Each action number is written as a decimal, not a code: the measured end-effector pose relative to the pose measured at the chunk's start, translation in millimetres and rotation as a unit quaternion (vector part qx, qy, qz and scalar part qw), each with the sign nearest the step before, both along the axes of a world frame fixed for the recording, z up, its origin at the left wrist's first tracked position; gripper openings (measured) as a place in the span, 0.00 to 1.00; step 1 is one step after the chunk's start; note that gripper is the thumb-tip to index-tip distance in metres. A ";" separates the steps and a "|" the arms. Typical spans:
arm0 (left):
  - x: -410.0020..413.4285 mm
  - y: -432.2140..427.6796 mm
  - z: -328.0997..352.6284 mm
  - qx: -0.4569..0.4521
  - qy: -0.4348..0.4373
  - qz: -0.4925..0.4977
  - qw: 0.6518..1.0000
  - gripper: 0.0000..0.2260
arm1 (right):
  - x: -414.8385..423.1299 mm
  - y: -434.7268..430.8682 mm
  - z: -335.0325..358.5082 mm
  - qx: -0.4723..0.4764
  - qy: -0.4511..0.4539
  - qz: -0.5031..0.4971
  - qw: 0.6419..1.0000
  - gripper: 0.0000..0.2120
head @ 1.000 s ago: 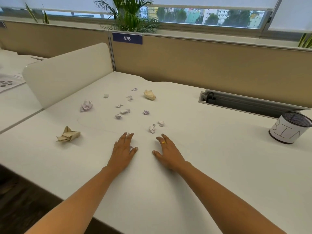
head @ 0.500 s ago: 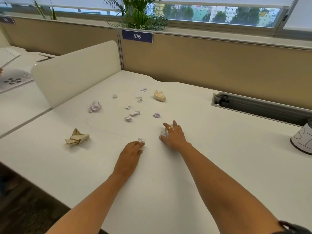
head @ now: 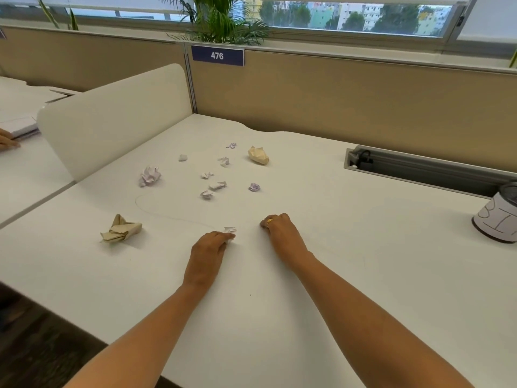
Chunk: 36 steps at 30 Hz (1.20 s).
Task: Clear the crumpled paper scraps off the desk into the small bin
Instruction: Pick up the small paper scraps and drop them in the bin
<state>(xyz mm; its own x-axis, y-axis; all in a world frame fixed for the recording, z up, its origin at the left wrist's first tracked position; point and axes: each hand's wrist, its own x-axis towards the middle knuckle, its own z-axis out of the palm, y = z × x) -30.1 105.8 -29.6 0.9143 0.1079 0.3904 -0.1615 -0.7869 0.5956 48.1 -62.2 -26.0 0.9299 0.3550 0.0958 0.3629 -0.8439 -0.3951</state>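
Observation:
Several crumpled paper scraps lie on the white desk [head: 349, 247]: a beige one [head: 121, 229] at the left, another beige one [head: 258, 156] further back, a lilac one [head: 150, 176], and small white and lilac bits [head: 217, 185] between them. My left hand [head: 208, 253] curls its fingertips on a small white scrap [head: 229, 240]; another scrap [head: 230, 229] lies just beyond it. My right hand [head: 282, 233] is a closed fist on the desk, and the scraps that lay there are hidden inside it. The small bin [head: 495, 222], wrapped in lettered white paper, stands at the far right edge.
A white divider panel [head: 112, 119] stands at the left. An open cable tray [head: 419, 169] runs along the tan partition [head: 335, 102] behind the bin. Another person's hand [head: 7, 141] rests on the neighbouring desk. The desk's front edge is close below my forearms.
My right hand reached forward over two small scraps and closed into a fist on them. My left hand slid forward and curled onto a scrap. The view shifted left, so the bin is partly cut off.

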 end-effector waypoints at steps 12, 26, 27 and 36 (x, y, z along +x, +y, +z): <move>0.3 -69.2 6.9 -0.127 0.013 -0.040 0.991 0.11 | -27.8 -75.5 15.6 0.065 0.047 -0.087 0.993 0.12; 43.8 -246.6 30.3 -0.303 0.105 -0.125 0.939 0.10 | -54.9 -248.8 41.1 0.058 -0.020 -0.231 0.971 0.13; 47.7 -258.8 33.2 -0.310 0.108 -0.135 0.935 0.10 | -55.5 -260.4 43.2 0.058 -0.032 -0.241 0.968 0.13; 85.1 -349.0 59.6 -0.315 0.128 -0.204 0.918 0.08 | -28.4 -352.9 71.5 0.084 -0.128 -0.332 0.931 0.09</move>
